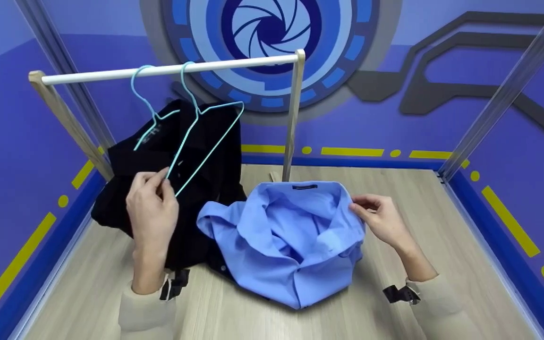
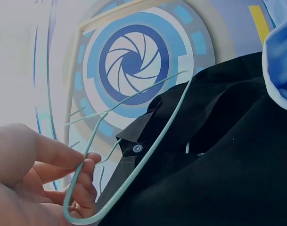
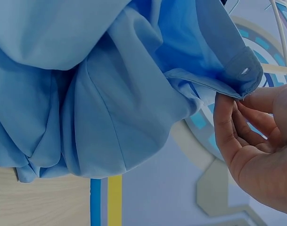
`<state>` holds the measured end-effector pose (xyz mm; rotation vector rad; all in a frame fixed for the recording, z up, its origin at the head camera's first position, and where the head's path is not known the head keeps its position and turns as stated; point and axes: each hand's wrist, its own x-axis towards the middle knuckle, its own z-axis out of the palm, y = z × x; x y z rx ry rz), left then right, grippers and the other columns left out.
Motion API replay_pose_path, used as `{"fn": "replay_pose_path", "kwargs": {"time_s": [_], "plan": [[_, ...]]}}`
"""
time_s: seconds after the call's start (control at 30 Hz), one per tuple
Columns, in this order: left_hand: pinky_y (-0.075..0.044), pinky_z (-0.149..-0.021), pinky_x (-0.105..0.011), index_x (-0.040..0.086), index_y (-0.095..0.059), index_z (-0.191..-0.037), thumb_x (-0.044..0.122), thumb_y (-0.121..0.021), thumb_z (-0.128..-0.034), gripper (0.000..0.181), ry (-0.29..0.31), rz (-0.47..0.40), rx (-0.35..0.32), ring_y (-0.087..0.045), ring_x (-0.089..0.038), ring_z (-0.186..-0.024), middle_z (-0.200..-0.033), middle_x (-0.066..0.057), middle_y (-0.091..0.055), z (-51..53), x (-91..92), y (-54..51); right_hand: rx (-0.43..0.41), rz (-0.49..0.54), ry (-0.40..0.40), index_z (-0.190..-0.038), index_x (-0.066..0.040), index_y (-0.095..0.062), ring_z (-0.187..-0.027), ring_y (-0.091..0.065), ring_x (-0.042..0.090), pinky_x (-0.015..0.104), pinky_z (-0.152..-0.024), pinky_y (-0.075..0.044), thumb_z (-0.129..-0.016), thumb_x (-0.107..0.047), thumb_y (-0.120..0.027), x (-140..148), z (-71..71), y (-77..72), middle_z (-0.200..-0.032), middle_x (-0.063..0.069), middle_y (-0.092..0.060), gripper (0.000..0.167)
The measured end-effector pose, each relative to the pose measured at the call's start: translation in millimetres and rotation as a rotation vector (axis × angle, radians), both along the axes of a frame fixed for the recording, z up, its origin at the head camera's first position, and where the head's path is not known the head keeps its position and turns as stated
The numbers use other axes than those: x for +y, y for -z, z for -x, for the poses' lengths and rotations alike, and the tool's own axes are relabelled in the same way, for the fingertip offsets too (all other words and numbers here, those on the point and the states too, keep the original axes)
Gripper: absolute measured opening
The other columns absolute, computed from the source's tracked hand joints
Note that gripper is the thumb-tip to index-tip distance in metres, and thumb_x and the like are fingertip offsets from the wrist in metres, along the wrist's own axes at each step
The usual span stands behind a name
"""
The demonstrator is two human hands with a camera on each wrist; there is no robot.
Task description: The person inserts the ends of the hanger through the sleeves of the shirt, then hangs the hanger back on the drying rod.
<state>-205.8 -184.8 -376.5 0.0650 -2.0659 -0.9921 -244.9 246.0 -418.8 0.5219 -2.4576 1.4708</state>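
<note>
My left hand point(image 1: 151, 208) pinches the lower corner of a light-blue wire hanger point(image 1: 188, 134) between thumb and fingers. That hanger hooks over the white rail point(image 1: 243, 63) and carries no garment. Behind it a second light-blue hanger point(image 1: 145, 98) hangs, partly inside a black buttoned shirt point(image 1: 225, 130). At the table's middle a light-blue collared shirt point(image 1: 267, 269) is bunched up with its neck opening facing upward. My right hand point(image 1: 387, 222) pinches the shirt's edge at the right; in the right wrist view a buttonhole point(image 3: 245, 70) shows close to the fingertips.
The rack has wooden side posts point(image 1: 293, 118) at either end of its rail. A pale wood-grain table point(image 1: 423, 208) lies beneath. Blue printed walls point(image 1: 513, 141) stand on the left, back and right, with clear corner strips point(image 1: 494, 89).
</note>
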Motion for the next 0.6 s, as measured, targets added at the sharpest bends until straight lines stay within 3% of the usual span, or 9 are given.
{"fn": "replay_pose_path", "kwargs": {"time_s": [0.17, 0.6], "plan": [[-0.043, -0.074, -0.031, -0.007, -0.074, -0.116, -0.006, -0.062, -0.0975, 0.022, 0.016, -0.049, -0.029, -0.058, -0.024, -0.082, -0.104, -0.018, -0.065, 0.7, -3.1, 0.7, 0.004, -0.013, -0.010, -0.102, 0.017, -0.071, -0.078, -0.066, 0.019, 0.015, -0.068, -0.051, -0.093, 0.011, -0.068, -0.8, -2.9, -3.3, -0.091, 0.024, -0.072, 0.011], [-0.042, -0.075, -0.030, -0.006, -0.075, -0.113, -0.007, -0.064, -0.0968, 0.020, 0.018, -0.058, -0.001, -0.056, -0.021, -0.081, -0.103, -0.017, -0.065, 1.3, -4.7, 1.3, -0.009, -0.012, -0.003, -0.101, 0.017, -0.071, -0.079, -0.066, 0.021, 0.016, -0.069, -0.052, -0.092, 0.012, -0.067, -0.1, -2.5, -4.0, -0.091, 0.025, -0.071, 0.011]]}}
